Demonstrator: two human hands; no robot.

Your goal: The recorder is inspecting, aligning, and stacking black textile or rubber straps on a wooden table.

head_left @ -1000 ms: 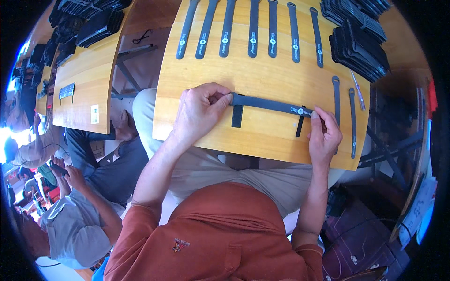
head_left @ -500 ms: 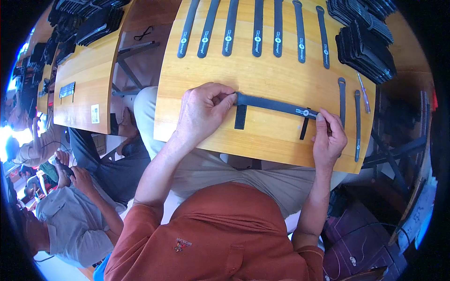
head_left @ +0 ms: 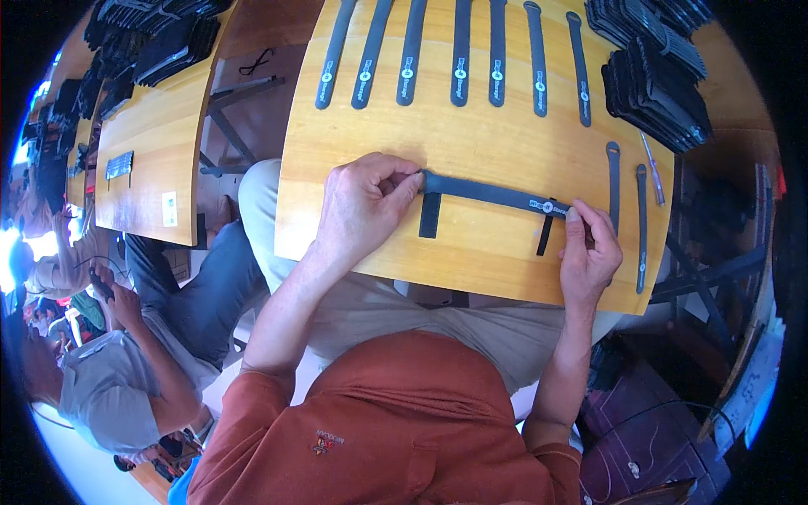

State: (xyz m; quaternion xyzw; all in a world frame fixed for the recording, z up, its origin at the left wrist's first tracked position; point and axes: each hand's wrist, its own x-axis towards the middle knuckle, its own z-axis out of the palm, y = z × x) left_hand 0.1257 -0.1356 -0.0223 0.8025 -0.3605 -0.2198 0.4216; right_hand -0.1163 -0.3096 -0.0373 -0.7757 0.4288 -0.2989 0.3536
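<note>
Held nearly straight over the bench (head_left: 497, 147): a long grey strap (head_left: 488, 192). Pinched at its left end between thumb and fingers of the left hand (head_left: 362, 198); pinched likewise at its right end, beside the white marking, by the right hand (head_left: 593, 252). Jutting from the near side of the strap: a wide black strip (head_left: 429, 219) by the left end and a narrow black strip (head_left: 544, 236) by the right end. Cannot tell: joined to the strap or merely tucked under it.

Judged as an aligning step: apparently drawing the strap straight across both strips. Calls next, by the same judgement, for even tension at both ends, without twist, before any pressing down or letting go.

Laid out beyond the strap: a row of seven similar straps (head_left: 461, 50), marked ends toward the person. Placed past its right end: two more straps (head_left: 642, 227) and, near these, a slim purple tool (head_left: 653, 172). Piled farther off on that side: stacked black pieces (head_left: 656, 97).

Set well left of the strap: a second bench (head_left: 151, 126), bearing a small bundle (head_left: 120, 164) and dark stacks (head_left: 172, 50). Seen nearer on that side: a co-worker (head_left: 118, 387) in light grey.
</note>
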